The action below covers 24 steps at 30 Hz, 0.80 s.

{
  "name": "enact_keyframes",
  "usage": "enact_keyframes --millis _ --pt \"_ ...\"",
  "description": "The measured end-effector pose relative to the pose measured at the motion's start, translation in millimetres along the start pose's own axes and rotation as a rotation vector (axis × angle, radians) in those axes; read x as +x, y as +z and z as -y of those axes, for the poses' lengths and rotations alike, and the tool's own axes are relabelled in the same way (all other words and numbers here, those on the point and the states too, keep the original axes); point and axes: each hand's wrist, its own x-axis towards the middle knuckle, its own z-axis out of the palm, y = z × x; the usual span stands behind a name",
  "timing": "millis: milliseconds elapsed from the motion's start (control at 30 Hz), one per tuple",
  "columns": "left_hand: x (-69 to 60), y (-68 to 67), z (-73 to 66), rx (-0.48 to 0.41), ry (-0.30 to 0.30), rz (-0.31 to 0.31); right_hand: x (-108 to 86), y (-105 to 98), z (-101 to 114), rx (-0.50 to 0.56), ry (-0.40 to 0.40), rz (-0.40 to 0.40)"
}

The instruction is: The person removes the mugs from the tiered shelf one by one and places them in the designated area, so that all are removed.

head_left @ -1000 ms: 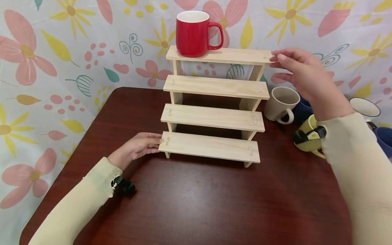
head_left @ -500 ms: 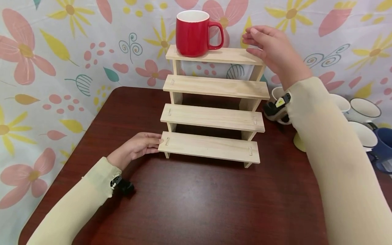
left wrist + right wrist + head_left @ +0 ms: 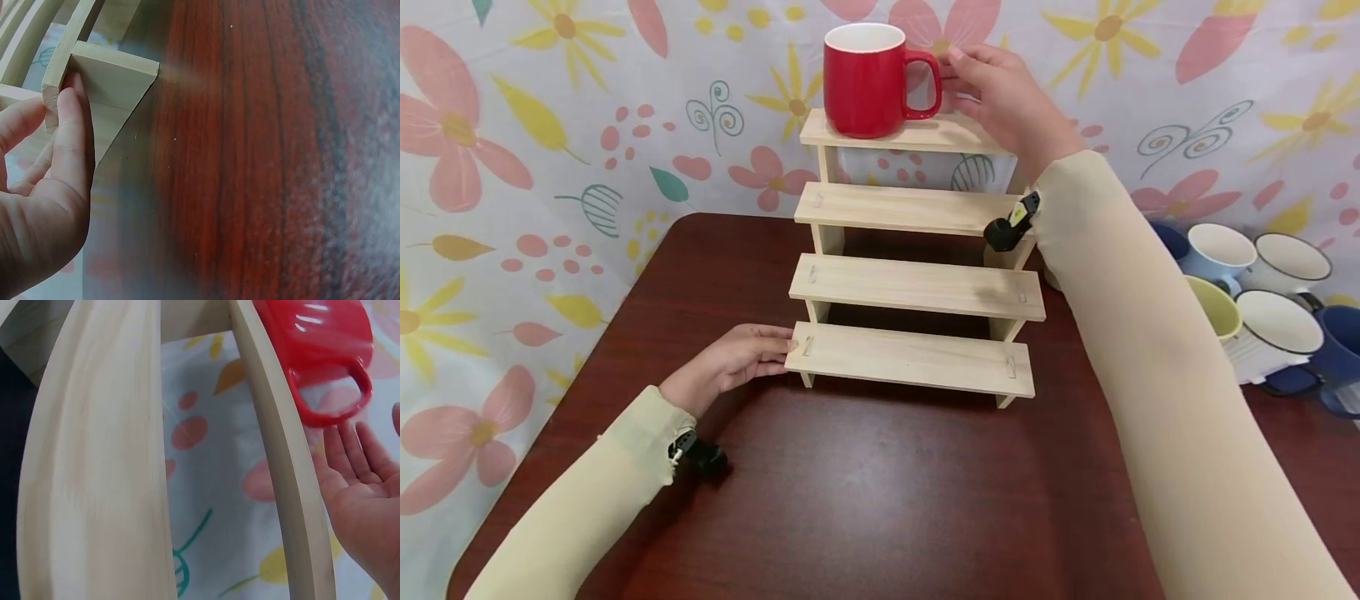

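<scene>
A red mug (image 3: 865,83) with a white inside stands upright at the left of the top step of a four-step wooden shelf (image 3: 910,354). Its handle faces right. My right hand (image 3: 1000,96) is beside that handle, fingers loosely extended and thumb apart; in the right wrist view the fingertips lie close to the handle (image 3: 334,417), and I cannot tell whether they touch. My left hand (image 3: 730,362) pinches the left end of the lowest board; the left wrist view shows thumb and fingers on either side of the board end (image 3: 53,94).
Several mugs stand at the right, among them a light blue mug (image 3: 1217,254), a white mug (image 3: 1273,333) and a dark blue mug (image 3: 1341,342). My right sleeve (image 3: 1150,317) hides part of that area. A floral cloth (image 3: 617,150) hangs behind the dark wooden table (image 3: 850,500).
My right hand has moved left from the top board's right end to the red mug's handle. The left hand has kept its grip on the lowest board.
</scene>
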Motion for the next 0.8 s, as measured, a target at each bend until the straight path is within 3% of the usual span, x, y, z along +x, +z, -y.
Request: enact_keyframes --millis 133,333,500,633,800 --pt "0.2 -2.8 0.0 0.012 0.002 -0.005 7.9 11.2 1.1 -0.027 -0.017 0.03" --pt "1.5 -3.3 -0.4 0.018 -0.001 -0.002 15.9 19.1 2.7 0.041 0.014 0.037" --pt "1.9 -3.4 -0.4 0.015 -0.005 0.004 12.3 17.0 1.7 0.039 0.029 0.051" --pt "2.3 -4.0 -0.6 0.011 -0.008 0.002 8.5 13.7 2.8 -0.002 0.042 0.1" --pt "2.6 -3.3 0.2 -0.002 -0.005 0.007 4.7 10.7 3.2 0.02 0.055 0.146"
